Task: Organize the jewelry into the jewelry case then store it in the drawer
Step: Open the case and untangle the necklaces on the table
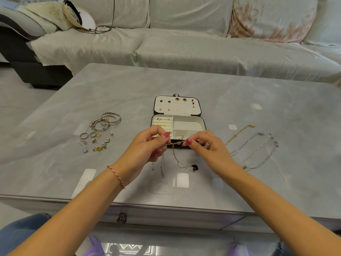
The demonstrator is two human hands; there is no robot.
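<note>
On the grey table, the open jewelry case sits at centre, its lid panel laid back toward 12 o'clock with several stud earrings pinned in it and its left-hand slots holding a few small pieces. At 9 o'clock from the case lies a cluster of silver bangles, and below them a scatter of rings and loose earrings. At 3 o'clock, a gold chain and 2 or 3 silver necklaces are stretched out, well apart from the case. A drawer knob shows on the table's front at 6 o'clock; a covered sofa fills the background.

Both hands hover in front of the case's near edge, partly hiding it. The left hand and right hand each pinch a thin gold necklace between thumb and forefinger, the other fingers curled. The chain is taut between them, its loose lengths hanging to the table, where a dark pendant rests. A braided bracelet circles the left wrist.
</note>
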